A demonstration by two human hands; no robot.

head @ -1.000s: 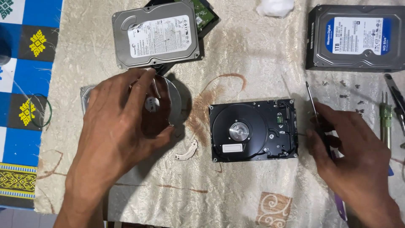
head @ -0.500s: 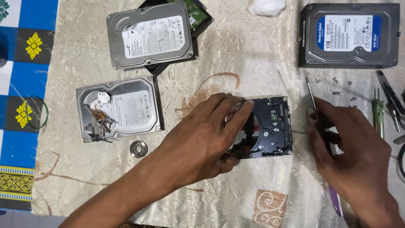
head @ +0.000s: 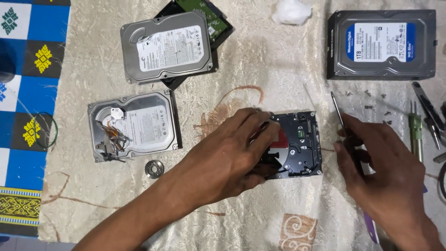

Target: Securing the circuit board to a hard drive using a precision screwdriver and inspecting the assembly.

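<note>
Fingers of left hand [head: 232, 153] curled over opened hard drive [head: 297, 144], prob. gripping platter; stiff, fragile, hold by edges. Right hand [head: 376, 162] pinches screwdriver [head: 338, 111].

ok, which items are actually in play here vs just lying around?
In play:
left hand on the opened black drive
right hand holding a screwdriver

Lying about:
blue-labelled drive
silver drive
stripped drive
metal ring
loose screws
</note>
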